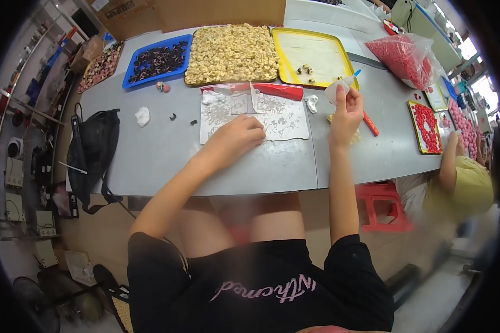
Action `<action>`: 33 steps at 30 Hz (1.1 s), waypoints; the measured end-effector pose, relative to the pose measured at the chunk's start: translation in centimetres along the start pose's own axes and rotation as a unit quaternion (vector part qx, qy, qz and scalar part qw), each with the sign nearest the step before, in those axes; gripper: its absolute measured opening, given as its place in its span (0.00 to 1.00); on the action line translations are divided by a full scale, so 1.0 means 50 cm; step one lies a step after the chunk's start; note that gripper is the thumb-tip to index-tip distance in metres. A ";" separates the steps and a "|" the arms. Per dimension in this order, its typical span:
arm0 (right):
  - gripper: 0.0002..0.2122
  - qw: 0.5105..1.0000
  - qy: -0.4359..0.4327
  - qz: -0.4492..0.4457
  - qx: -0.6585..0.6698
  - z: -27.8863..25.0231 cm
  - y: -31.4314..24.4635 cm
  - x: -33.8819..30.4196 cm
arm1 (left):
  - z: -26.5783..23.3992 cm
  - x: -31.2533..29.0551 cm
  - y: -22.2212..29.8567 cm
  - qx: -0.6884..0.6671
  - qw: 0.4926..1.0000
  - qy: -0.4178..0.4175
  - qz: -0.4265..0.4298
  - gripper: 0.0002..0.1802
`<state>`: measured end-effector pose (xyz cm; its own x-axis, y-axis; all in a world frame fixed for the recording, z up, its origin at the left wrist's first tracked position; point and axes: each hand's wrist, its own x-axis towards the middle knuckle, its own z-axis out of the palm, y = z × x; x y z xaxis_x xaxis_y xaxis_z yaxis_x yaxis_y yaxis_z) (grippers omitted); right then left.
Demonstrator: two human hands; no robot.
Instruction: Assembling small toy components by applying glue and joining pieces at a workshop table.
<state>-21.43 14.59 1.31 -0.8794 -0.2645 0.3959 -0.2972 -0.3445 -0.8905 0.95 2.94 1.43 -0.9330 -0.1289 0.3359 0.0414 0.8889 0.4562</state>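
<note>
My left hand [236,137] rests on a white board [289,119] smeared with grey marks, its fingers bent together near the middle; whatever they may hold is hidden. Along the board's far edge lies a red strip [280,91]. Raised to the right of the board, my right hand [347,111] is closed round a whitish translucent squeeze bottle [334,91] with a thin blue tip [357,72]. Below that hand, some small cream pieces [354,136] are partly covered. A red pen-like stick [371,124] lies beside it. White crumpled lumps [143,116] sit on either side of the board.
Behind the board stand a blue tray [129,84] of dark pieces, a heap of cream pieces [230,54] and a yellow tray [344,55] with several small pieces. A bag of pink-red bits [403,55], a red-filled tray [426,126] and a person [460,186] are right; a black bag [97,150] hangs left.
</note>
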 end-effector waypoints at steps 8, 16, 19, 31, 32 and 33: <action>0.15 0.998 -0.049 -0.007 -0.025 0.014 0.005 -0.007 | 0.001 0.000 -0.021 -0.054 0.998 0.012 -0.016 0.04; 0.17 0.983 -0.161 0.060 0.069 0.060 -0.030 0.004 | -0.023 0.036 -0.012 -0.228 0.970 0.068 -0.050 0.04; 0.20 0.957 -0.247 0.112 0.101 0.095 -0.050 0.024 | -0.012 0.055 -0.005 -0.299 0.945 0.111 -0.068 0.05; 0.21 0.908 -0.297 0.240 0.175 0.081 0.014 0.059 | 0.030 0.039 -0.017 -0.356 0.916 0.165 -0.081 0.06; 0.20 0.901 -0.298 0.253 0.191 0.077 0.018 0.059 | 0.029 0.037 -0.019 -0.345 0.920 0.163 -0.085 0.06; 0.20 0.900 -0.293 0.259 0.192 0.076 0.024 0.056 | 0.028 0.035 -0.022 -0.333 0.925 0.162 -0.089 0.06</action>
<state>-22.84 10.02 2.19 -0.4816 -0.8707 0.0997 0.3462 -0.2935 -0.8911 -1.25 2.36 0.37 -0.7943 -0.4680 0.3872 0.2092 0.3877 0.8977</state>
